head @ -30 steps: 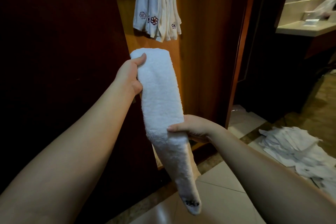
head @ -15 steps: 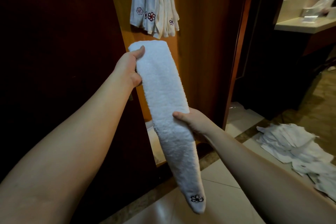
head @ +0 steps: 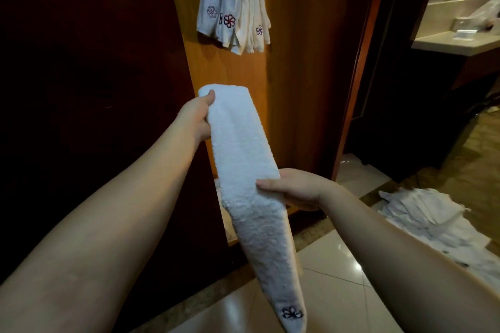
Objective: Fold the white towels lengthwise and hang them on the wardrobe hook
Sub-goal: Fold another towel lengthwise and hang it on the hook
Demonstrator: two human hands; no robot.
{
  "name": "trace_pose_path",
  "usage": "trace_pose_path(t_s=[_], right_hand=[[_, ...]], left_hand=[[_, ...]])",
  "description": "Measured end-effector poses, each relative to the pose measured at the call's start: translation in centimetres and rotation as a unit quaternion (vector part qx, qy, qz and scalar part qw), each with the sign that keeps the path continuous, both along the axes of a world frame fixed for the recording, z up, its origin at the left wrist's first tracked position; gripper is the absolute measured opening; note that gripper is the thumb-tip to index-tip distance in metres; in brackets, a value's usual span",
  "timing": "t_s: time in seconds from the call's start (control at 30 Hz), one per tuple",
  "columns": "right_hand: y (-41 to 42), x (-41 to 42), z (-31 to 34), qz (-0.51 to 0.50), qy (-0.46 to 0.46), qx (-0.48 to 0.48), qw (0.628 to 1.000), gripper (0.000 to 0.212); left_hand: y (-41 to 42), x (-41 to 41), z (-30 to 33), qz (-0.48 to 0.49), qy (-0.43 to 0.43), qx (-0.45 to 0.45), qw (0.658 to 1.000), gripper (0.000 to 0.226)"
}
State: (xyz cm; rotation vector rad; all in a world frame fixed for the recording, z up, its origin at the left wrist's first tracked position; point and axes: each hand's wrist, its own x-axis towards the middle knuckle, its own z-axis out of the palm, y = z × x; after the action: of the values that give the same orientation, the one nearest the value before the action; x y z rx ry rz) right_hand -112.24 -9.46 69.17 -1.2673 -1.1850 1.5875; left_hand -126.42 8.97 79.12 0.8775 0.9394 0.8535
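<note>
White terry towel: we see it folded into a long narrow strip, held out in front of the wardrobe and slanting down toward the camera.
Embroidered flower: we note a dark motif at the strip's hanging lower end.
Left hand: we find it pinching the towel's upper end, thumb on the front face; its fingers lie hidden behind the cloth.
Right hand: we see its thumb laid across the strip near mid-length, with the fingers curled underneath.
Hung towels: we observe several white towels with flower motifs hanging against the lit wooden panel, above the held strip; their hook lies out of view.
Towel pile: we see loose white towels heaped on the tiled floor to the right.
Vanity counter: we note it at the far right.
</note>
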Motion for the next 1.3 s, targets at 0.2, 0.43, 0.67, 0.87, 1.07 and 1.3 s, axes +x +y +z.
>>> trace_pose_path(t_s=[0.2, 0.43, 0.67, 0.87, 1.07, 1.3], right_hand=[[1.2, -1.5, 1.8, -0.048, 0.047, 0.061, 0.996, 0.043], [2.9, -1.2, 6.3, -0.228, 0.024, 0.146, 0.962, 0.044], [3.6, -1.5, 10.9, -0.338, 0.014, 0.21, 0.917, 0.029], [4.7, -2.7, 15.7, -0.417, 0.092, 0.239, 0.872, 0.036], [5.1, -3.0, 19.9, -0.458, 0.186, 0.237, 0.836, 0.024], [4.7, -2.8, 23.7, -0.521, 0.284, 0.199, 0.78, 0.024]], left_hand=[[-0.5, -2.2, -4.1, -0.157, 0.062, 0.054, 0.984, 0.046], [-4.4, -4.8, -9.5, -0.111, 0.17, 0.203, 0.958, 0.044], [-9.6, -6.9, -13.0, -0.128, 0.203, 0.316, 0.918, 0.088], [-10.0, -4.2, -13.7, -0.105, 0.26, 0.329, 0.902, 0.074], [-9.5, -2.2, -14.0, -0.005, 0.287, 0.371, 0.883, 0.032], [-9.4, -1.6, -15.6, -0.005, 0.281, 0.384, 0.879, 0.057]])
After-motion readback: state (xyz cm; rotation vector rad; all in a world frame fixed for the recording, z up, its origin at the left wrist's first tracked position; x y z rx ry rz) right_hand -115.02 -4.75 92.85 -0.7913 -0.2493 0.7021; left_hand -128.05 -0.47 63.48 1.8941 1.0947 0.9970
